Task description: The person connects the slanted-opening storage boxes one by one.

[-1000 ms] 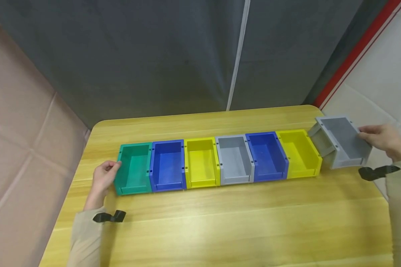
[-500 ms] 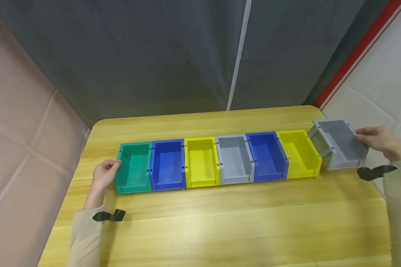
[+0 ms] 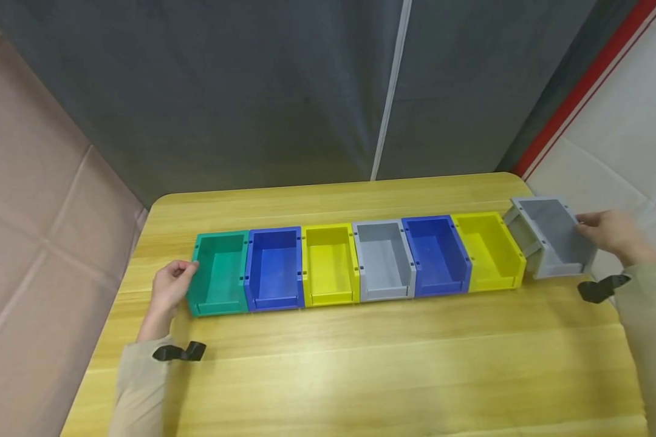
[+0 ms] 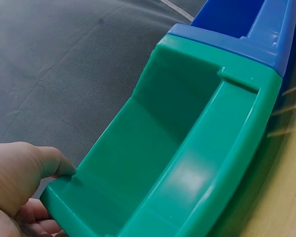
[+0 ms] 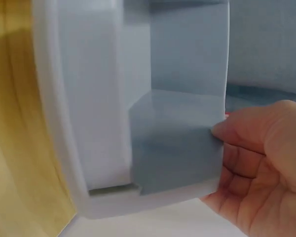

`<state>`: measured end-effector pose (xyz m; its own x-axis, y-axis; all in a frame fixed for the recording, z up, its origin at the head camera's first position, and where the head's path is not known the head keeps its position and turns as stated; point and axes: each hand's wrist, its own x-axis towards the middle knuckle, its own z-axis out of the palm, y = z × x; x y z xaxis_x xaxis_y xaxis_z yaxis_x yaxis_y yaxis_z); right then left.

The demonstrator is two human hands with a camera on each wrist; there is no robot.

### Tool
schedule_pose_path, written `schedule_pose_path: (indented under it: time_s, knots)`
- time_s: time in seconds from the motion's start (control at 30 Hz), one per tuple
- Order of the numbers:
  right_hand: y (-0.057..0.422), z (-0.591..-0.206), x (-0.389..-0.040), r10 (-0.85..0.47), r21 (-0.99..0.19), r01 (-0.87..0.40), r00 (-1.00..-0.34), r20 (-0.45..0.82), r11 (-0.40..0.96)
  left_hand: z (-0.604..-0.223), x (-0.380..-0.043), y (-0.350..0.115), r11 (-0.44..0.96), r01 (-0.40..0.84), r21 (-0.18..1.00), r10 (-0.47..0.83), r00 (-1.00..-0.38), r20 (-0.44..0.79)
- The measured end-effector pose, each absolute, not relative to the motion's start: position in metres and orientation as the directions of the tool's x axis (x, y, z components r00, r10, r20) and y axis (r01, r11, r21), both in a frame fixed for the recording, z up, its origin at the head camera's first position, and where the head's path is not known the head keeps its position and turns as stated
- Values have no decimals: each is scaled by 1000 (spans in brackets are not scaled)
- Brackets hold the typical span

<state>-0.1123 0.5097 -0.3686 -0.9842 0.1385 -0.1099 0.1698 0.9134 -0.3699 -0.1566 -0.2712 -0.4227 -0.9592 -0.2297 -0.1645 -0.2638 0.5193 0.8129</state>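
Note:
Thumb and fingers of my left hand (image 3: 169,288) pinch the left side wall of a green plastic storage bin (image 3: 218,308), the leftmost of a row; the left wrist view shows the thumb on the rim (image 4: 59,168). My right hand (image 3: 612,233) pinches the right wall of a grey bin (image 3: 565,267), its right side raised so that it tilts. That grey bin's lower left side is beside, maybe touching, the right-hand yellow bin (image 3: 494,283); I cannot tell which. In the right wrist view the thumb lies on its inner wall (image 5: 182,148), the curled fingers outside.
Between the green and right-hand yellow bins stand a blue bin (image 3: 277,303), a yellow bin (image 3: 330,299), a grey bin (image 3: 388,294) and another blue bin (image 3: 443,289), side by side. All are on a wooden table (image 3: 350,370). A dark curtain (image 3: 224,91) hangs behind.
My right hand and the tilted grey bin have shifted a little left and down, closer to the yellow bin. The left hand keeps its hold on the green bin, almost unmoved.

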Motion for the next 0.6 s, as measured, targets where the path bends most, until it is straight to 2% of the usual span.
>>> schedule_pose_path:
  time_s: [0.07,0.23,0.33,0.43,0.6]
  knots:
    - [509,-369,-111,118,-346,140,-990,-83,928,-423,-157,-271,517,-265,814,-232,-959,-164]
    - [496,-374,-111,136,-384,136,-990,-27,913,-422,-158,-271,519,-264,813,-228,-959,-166]
    - [484,-377,-119,90,-403,73,-996,25,912,-421,-157,-271,521,-266,811,-225,-959,-170]
    - [472,-378,-129,14,-396,24,-1000,-28,918,-421,-157,-271,522,-269,810,-226,-959,-173]
    - [460,-382,-141,-50,-356,21,-981,-188,934,-422,-157,-271,523,-266,810,-219,-960,-173]
